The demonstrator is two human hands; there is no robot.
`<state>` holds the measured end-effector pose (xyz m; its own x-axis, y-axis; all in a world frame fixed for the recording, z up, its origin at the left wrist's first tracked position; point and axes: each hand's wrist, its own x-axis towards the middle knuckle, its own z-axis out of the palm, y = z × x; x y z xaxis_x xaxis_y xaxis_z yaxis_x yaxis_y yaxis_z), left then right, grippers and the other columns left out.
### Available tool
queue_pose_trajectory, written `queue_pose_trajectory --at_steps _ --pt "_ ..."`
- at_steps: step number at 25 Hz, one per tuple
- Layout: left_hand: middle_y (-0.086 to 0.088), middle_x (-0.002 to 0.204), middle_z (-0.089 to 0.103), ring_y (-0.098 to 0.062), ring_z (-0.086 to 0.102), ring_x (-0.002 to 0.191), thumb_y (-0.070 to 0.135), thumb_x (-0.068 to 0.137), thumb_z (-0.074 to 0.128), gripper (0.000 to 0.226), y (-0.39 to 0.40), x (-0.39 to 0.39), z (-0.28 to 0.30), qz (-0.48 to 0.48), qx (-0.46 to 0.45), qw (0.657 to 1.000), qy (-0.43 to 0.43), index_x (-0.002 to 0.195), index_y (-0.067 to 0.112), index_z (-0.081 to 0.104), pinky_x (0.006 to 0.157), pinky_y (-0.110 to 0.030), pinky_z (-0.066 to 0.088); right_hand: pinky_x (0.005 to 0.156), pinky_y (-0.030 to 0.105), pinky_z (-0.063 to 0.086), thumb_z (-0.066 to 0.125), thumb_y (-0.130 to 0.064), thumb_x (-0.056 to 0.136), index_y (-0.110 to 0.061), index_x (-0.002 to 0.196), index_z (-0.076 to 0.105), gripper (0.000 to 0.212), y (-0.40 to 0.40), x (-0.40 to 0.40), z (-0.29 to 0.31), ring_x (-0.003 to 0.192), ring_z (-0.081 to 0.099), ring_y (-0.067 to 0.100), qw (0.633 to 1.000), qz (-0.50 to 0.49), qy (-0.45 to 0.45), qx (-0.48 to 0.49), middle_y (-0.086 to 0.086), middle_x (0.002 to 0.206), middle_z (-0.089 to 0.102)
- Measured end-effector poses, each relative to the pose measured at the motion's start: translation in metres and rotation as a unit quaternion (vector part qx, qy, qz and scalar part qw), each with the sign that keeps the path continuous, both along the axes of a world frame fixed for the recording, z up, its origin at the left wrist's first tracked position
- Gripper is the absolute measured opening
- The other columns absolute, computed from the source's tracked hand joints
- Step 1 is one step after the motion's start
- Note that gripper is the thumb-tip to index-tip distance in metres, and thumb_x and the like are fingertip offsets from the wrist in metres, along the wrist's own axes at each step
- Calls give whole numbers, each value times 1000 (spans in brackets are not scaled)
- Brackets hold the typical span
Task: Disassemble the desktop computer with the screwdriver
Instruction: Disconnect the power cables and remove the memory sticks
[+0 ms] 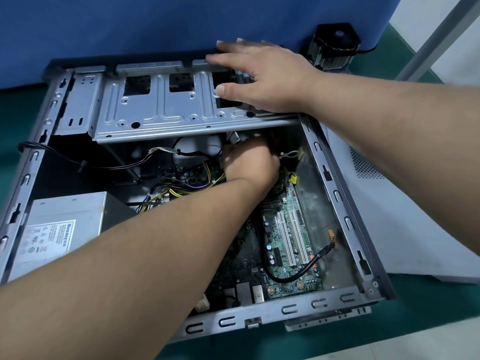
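The open desktop case [335,193] lies on its side on a green surface. My right hand [262,76] rests flat on the far right of the grey drive cage [155,110], fingers spread and straight. My left hand [249,162] reaches inside, just under the cage's front edge, curled into a fist. A short grey piece that looks like the screwdriver's end [233,138] sticks out above the fist; its tip is hidden. The green motherboard [285,242] lies on the case floor below and to the right of my left forearm.
A grey power supply [65,224] fills the near left corner, with yellow and black cables [166,193] running from it. A black cooler with a fan [335,45] stands behind the case by the blue partition [155,22]. A white panel [402,216] lies to the right.
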<state>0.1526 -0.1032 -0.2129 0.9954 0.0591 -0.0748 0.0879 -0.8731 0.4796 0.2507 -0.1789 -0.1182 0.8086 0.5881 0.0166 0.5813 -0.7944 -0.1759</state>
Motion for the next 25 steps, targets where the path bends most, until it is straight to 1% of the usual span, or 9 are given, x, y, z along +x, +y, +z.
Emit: queue_pose_trajectory --at_steps 2,5,9,12,14,17,20,22,25 --pt "-9 98 67 -32 65 103 32 95 57 15 0 -2 -2 -10 -6 1000 -2 104 21 63 92 -36 42 128 44 9 38 -71 97 -49 157 29 64 -1 1 0 157 13 12 1000 3 1 -1 -15 169 19" --pt "-2 114 72 -29 65 108 35 97 54 28 9 -9 -3 -72 -27 997 -5 123 32 64 103 -39 42 128 46 9 38 -72 96 -48 157 28 66 0 3 0 157 13 14 1000 9 0 -5 -15 169 18" --pt "-1 125 71 -28 64 114 31 99 59 25 25 -5 3 -131 -60 989 26 121 34 69 92 -33 49 128 46 8 36 -73 94 -48 157 28 69 -1 4 -1 157 13 15 1000 13 -2 -8 -14 169 19" --pt "-1 136 67 -24 60 126 23 101 58 34 42 -11 16 -215 -34 975 38 134 26 67 102 -31 47 128 45 8 35 -73 94 -47 157 28 69 0 2 0 157 14 16 1000 12 -6 -15 -13 169 19" --pt "1 141 64 -22 56 132 23 101 59 39 59 -26 29 -261 -4 965 36 139 25 63 108 -34 44 128 46 8 34 -74 93 -46 158 27 71 0 0 1 157 14 17 1000 13 -7 -22 -12 169 19" --pt "3 139 65 -20 53 134 21 97 63 36 96 -57 56 -328 66 942 -20 133 22 68 112 -39 43 128 45 8 35 -73 94 -45 158 28 70 1 -1 2 157 15 18 999 13 -7 -28 -11 169 20" --pt "3 133 69 -25 58 131 20 93 66 30 141 -77 80 -323 164 927 -101 122 20 74 105 -46 49 128 45 10 34 -74 94 -45 158 28 71 1 -1 1 157 16 17 999 10 -8 -31 -12 169 20" --pt "1 136 67 -29 59 130 18 93 67 31 168 -81 89 -303 203 920 -147 123 20 73 105 -47 47 128 46 10 33 -75 92 -45 157 28 72 1 -1 2 157 16 17 1000 11 -3 -29 -12 169 20" --pt "-2 141 60 -32 53 131 24 95 57 37 194 -80 94 -248 179 938 -160 130 22 68 108 -51 41 128 46 10 33 -75 93 -46 157 28 71 1 0 1 157 16 18 1000 10 -8 -27 -12 169 20"
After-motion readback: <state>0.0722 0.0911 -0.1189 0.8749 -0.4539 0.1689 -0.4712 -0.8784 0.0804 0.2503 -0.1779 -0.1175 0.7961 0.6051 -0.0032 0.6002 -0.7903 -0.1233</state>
